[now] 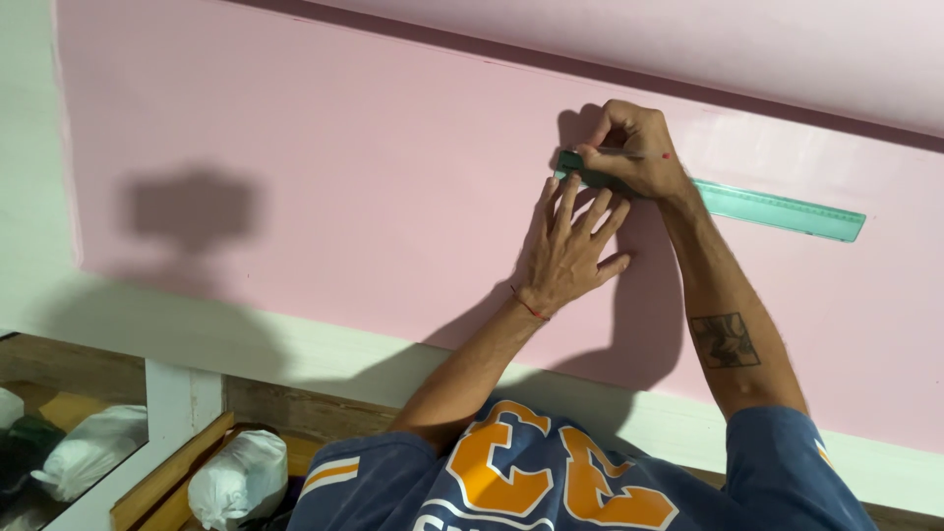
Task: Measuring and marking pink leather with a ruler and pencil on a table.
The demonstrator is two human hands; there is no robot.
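A large pink sheet (324, 167) lies flat on a white table (177, 324). A clear green ruler (787, 209) rests on it, running from the middle toward the right. My left hand (570, 246) lies flat on the sheet, fingers spread, with the fingertips at the ruler's left end. My right hand (634, 152) grips a thin pencil (644, 156) with a red tip, held against the ruler's left end. A red string circles my left wrist.
A second pink sheet (688, 39) lies beyond the first, along the top. Below the table's white frame (172, 403), white tied bags (236, 477) and wooden slats (172, 472) sit on the floor at lower left.
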